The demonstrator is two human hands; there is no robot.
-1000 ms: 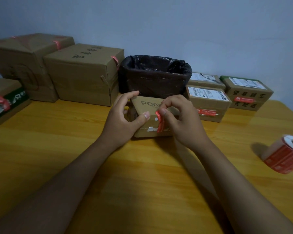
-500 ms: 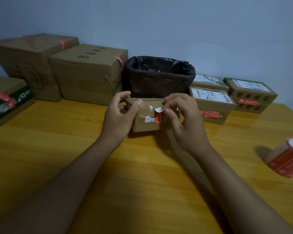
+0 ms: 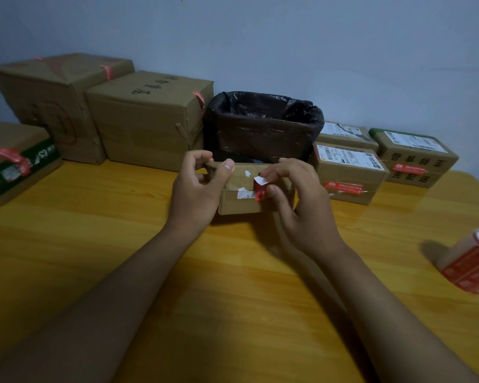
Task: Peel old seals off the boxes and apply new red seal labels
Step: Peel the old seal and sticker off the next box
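Note:
A small cardboard box (image 3: 239, 203) stands on the wooden table (image 3: 150, 244) in front of me. My left hand (image 3: 197, 192) grips its left end, thumb on the top front edge. My right hand (image 3: 296, 197) pinches a red seal label (image 3: 260, 187) that is partly lifted off the box's front, its white backing curling up. White paper scraps (image 3: 244, 193) from the torn seal stick to the box beside it. A roll of red seal labels (image 3: 473, 266) lies at the table's right edge.
A bin lined with a black bag (image 3: 263, 125) stands right behind the small box. Two large cardboard boxes (image 3: 150, 120) sit back left and a green-banded box (image 3: 14, 161) at far left. Three small parcels (image 3: 349, 172) sit back right.
The small box has tipped back so its sealed face turns toward me. My right hand has peeled the red seal further up, leaving white scraps on the cardboard.

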